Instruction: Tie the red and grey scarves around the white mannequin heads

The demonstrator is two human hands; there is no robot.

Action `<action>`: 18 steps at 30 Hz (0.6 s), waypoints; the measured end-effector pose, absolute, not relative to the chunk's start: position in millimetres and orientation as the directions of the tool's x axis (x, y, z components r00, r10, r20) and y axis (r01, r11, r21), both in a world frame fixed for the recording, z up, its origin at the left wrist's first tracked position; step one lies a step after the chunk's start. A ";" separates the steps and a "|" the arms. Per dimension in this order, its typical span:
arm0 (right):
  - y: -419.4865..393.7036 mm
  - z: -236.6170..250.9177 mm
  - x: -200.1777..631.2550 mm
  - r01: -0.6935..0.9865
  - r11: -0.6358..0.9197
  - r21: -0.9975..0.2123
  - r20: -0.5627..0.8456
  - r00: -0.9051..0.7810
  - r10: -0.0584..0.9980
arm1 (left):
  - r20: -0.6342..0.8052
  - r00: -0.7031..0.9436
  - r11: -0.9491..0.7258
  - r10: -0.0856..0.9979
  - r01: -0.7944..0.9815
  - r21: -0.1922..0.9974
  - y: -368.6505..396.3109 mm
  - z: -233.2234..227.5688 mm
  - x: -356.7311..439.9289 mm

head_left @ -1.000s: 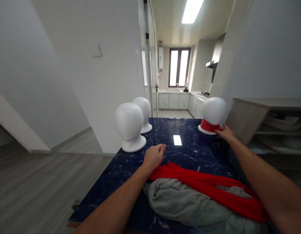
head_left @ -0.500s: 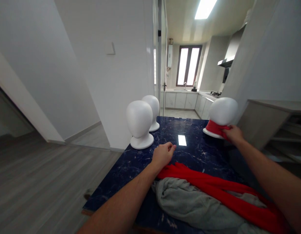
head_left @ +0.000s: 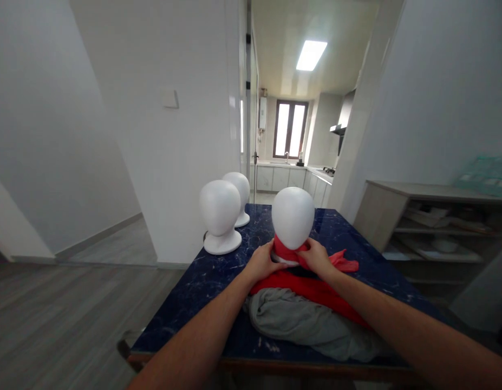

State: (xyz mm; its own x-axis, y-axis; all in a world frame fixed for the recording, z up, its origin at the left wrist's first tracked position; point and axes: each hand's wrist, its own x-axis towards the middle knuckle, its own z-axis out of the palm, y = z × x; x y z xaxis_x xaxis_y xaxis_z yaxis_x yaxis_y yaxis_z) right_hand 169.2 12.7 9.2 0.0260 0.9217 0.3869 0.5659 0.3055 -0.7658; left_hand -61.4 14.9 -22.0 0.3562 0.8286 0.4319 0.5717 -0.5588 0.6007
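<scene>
A white foam mannequin head (head_left: 293,216) stands mid-table with a red scarf (head_left: 313,284) wound about its neck. My left hand (head_left: 262,262) grips the scarf at the left side of the neck. On the right side of the neck, my right hand (head_left: 319,258) holds the same red cloth. The scarf trails toward me over a crumpled grey cloth (head_left: 303,322) lying near the table's front edge.
Two more bare white mannequin heads (head_left: 220,216) (head_left: 238,197) stand at the far left of the dark blue marble table (head_left: 186,303). Open shelving (head_left: 429,227) stands to the right. A white wall is on the left, a kitchen doorway behind.
The scarfed mannequin head has come from the far right of the table to the middle, in front of me. My left hand has risen from the table to its neck.
</scene>
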 end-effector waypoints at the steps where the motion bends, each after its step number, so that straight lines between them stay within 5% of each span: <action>1: 9.9 9.4 169.1 0.542 0.308 -0.782 0.371 0.007 0.929 | 0.421 0.347 -0.545 0.838 0.581 0.605 15.6 -23.5 -60.8; 7: -1.9 25.0 192.7 0.377 0.249 -0.892 0.197 -0.172 0.965 | 0.339 0.250 -0.415 0.907 0.669 0.617 21.0 -29.9 -57.0; 13: -42.8 28.2 197.5 0.678 0.368 -0.637 0.354 -0.166 0.920 | 0.309 0.257 -0.397 0.916 0.702 0.591 18.7 -28.9 -57.4; 18: -76.3 27.5 193.8 0.774 0.375 -0.510 0.368 -0.197 0.909 | 0.287 0.252 -0.377 0.924 0.725 0.576 17.3 -26.8 -57.2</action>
